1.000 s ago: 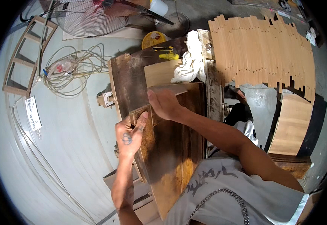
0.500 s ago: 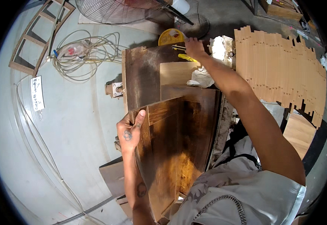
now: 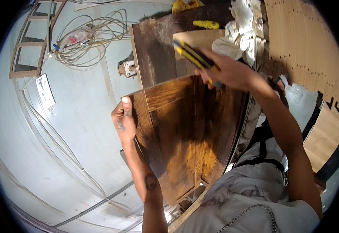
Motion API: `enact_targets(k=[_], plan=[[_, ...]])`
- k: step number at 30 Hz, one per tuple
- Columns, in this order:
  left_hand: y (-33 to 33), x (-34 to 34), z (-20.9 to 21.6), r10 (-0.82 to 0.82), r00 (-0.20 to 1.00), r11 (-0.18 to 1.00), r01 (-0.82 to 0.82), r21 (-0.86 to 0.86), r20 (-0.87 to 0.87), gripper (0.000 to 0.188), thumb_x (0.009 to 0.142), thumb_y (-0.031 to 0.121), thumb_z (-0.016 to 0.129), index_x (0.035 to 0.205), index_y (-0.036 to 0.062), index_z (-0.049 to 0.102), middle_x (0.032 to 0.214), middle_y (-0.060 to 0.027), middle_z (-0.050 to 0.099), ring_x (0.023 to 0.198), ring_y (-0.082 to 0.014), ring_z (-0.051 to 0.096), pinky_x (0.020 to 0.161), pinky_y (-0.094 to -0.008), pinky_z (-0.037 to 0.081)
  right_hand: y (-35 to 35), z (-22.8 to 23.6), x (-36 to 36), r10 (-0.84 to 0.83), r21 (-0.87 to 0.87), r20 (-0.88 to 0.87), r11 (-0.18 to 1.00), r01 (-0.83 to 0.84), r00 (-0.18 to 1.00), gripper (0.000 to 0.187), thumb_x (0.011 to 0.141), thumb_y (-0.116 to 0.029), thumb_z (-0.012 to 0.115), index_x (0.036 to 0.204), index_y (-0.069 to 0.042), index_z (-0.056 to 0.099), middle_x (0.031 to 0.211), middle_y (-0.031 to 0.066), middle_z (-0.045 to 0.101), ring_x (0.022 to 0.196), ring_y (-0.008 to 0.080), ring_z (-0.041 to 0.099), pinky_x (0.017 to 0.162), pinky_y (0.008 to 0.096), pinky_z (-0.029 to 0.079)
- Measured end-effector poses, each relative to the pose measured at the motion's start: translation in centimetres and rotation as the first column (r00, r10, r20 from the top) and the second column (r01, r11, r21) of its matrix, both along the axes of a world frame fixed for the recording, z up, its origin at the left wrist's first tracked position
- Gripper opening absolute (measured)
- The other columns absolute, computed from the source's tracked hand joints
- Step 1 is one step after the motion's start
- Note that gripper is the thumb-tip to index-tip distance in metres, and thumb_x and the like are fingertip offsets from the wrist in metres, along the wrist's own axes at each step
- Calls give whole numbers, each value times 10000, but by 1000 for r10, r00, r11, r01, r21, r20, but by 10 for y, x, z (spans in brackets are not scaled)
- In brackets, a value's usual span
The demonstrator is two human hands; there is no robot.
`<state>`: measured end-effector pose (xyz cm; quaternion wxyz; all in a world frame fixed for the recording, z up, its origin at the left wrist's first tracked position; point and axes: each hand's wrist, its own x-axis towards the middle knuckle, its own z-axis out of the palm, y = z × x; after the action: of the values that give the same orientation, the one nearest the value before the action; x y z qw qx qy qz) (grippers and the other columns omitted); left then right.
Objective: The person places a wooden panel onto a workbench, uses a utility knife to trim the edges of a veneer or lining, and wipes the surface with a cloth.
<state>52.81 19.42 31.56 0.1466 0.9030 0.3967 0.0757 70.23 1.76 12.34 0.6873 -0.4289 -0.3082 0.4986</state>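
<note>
Left hand: my left hand (image 3: 123, 121) grips the left edge of the dark brown wooden door panel (image 3: 185, 132), the thumb lying on top near the upper left corner and the fingers curled under the edge.
Right hand: my right hand (image 3: 227, 72) is closed around a yellow and black utility knife (image 3: 194, 57); its tip points up and to the left, above the top edge of the panel.
Door panel: it lies flat in front of me on the bench, with a raised frame around a sunken middle field; the stain is dark, with a lighter orange-brown glow near my body.
Behind the panel: a darker board (image 3: 156, 50) and a pale wooden piece (image 3: 191, 39) lie just beyond the top edge.
White rag: a crumpled white cloth (image 3: 237, 37) lies to the right of the pale piece, close to my right hand.
Yellow tool: a second small yellow tool (image 3: 206, 24) rests on the dark board farther away.
Floor on the left: a bundle of pale cables (image 3: 88, 42) and a wooden frame (image 3: 31, 42) lie on the grey floor (image 3: 72, 128).
Right side: a stack of light wooden boards (image 3: 305, 42) with notched edges.
</note>
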Motion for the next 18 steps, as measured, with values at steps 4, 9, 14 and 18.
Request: enact_targets(k=[4, 9, 14, 18], plan=[[15, -4, 1, 20, 1000, 1000, -20, -6, 8, 511, 915, 460, 528, 642, 29, 493, 639, 57, 429, 638, -84, 338, 583, -248, 319, -47, -6, -72, 129, 162, -374, 984, -73, 918, 660, 907, -166, 554, 1424, -8, 175, 992, 109, 543, 763, 145, 574, 705, 279, 501], [1, 12, -8, 51, 985, 991, -30, -128, 168, 477, 916, 431, 541, 667, 26, 583, 662, 36, 514, 643, -74, 398, 593, -244, 343, -56, -12, -110, 129, 69, -502, 992, -108, 855, 464, 926, -168, 539, 1304, 4, 333, 925, 81, 549, 674, 95, 540, 585, 241, 480], [2, 7, -7, 52, 983, 988, -25, -150, 176, 466, 917, 418, 544, 710, 6, 615, 697, 9, 562, 652, -75, 440, 610, -234, 375, -54, -4, -118, -89, -43, -532, 996, 77, 842, 211, 908, -177, 572, 1009, -19, 475, 718, 36, 567, 576, 75, 531, 496, 249, 423], [-13, 15, -11, 130, 971, 983, -99, -158, 200, 462, 918, 415, 543, 728, 1, 616, 722, -9, 582, 663, -78, 466, 631, -237, 398, -50, 3, -118, -222, -165, -399, 972, 169, 890, 217, 866, -225, 645, 874, -40, 530, 597, 11, 537, 526, 63, 511, 469, 250, 404]])
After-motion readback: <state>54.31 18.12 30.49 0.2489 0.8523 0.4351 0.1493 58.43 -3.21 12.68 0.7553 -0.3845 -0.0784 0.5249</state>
